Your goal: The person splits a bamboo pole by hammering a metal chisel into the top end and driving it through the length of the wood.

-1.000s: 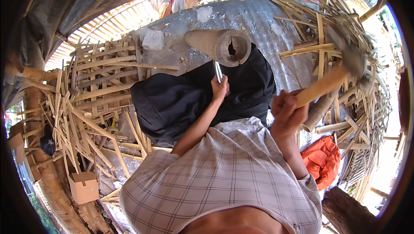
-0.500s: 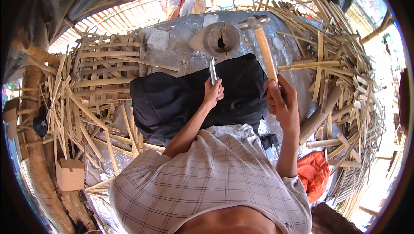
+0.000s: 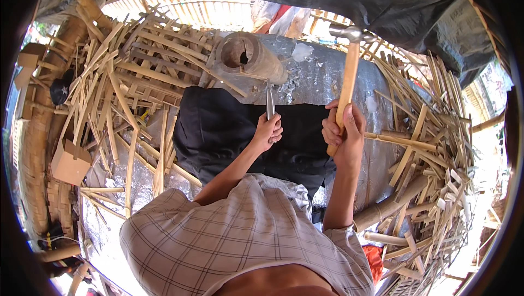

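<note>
A person's left hand [image 3: 267,130] was wrapped around a metal chisel [image 3: 270,104], its tip at the near edge of a bamboo tube [image 3: 268,65], contact impossible to tell. The right hand [image 3: 345,130] clasped a hammer [image 3: 350,75] to the tube's right, a wide gap between. Grey sheeting [image 3: 322,80] stretched right of the tube; bamboo slats [image 3: 150,73] crowded its left.

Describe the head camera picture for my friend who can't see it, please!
A person's right hand holds a wooden-handled hammer head-up, and the left hand grips a shiny metal tool pointing toward a hollow, cracked brown tube. Bamboo strips lie heaped on both sides.
</note>
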The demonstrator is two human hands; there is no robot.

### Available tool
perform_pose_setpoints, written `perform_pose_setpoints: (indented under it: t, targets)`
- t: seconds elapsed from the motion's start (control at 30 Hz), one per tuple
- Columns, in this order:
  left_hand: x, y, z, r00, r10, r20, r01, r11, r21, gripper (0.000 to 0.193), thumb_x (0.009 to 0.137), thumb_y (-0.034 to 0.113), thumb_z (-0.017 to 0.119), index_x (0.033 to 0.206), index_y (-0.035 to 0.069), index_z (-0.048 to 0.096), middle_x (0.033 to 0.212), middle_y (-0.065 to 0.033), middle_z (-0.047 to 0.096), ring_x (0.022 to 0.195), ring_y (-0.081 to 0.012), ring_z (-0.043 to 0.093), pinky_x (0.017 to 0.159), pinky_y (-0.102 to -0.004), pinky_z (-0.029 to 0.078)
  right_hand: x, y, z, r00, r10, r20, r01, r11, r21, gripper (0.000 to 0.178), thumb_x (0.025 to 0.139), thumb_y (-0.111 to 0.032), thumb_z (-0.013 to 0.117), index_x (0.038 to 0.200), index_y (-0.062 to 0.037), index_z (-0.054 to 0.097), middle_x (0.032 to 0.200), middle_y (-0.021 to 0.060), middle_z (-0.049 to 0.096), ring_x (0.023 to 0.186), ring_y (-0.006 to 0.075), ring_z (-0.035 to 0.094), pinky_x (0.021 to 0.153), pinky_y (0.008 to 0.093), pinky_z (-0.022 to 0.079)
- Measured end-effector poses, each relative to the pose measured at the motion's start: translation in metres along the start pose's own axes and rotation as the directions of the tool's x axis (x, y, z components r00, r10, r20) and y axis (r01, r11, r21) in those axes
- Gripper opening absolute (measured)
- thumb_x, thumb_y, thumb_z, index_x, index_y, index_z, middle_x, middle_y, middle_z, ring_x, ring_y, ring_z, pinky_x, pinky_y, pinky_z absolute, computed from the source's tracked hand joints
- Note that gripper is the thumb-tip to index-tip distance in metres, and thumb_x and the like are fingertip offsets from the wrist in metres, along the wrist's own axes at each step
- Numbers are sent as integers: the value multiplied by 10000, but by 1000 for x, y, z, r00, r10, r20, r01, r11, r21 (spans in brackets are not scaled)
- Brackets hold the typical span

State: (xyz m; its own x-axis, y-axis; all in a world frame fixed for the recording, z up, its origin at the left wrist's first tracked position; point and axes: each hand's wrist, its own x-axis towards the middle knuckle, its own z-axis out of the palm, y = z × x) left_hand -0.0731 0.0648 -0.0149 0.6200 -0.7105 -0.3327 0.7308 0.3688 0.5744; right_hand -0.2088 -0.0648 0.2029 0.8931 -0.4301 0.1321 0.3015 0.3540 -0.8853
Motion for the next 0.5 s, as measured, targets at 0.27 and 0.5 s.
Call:
perform_pose_setpoints:
  t: [0.27,0.5]
  targets:
    - [-15,14,12,987,-43,-154,56,995,81,193,978,147,611,876,151,448,602,47,407,400,-52,352,331,-224,260,83,-35,56,904,-394,164,401,916,-12,259,1044,-257,494,1019,-7,555,650,-7,380,510,104,314,522,268,275]
    - [-17,8,18,987,-17,-161,48,981,188,209,960,158,606,850,141,429,606,38,403,416,-54,390,345,-237,296,126,-78,98,914,-190,358,50,929,366,446,1077,-327,426,682,-150,320,569,-49,174,525,100,160,531,296,199]
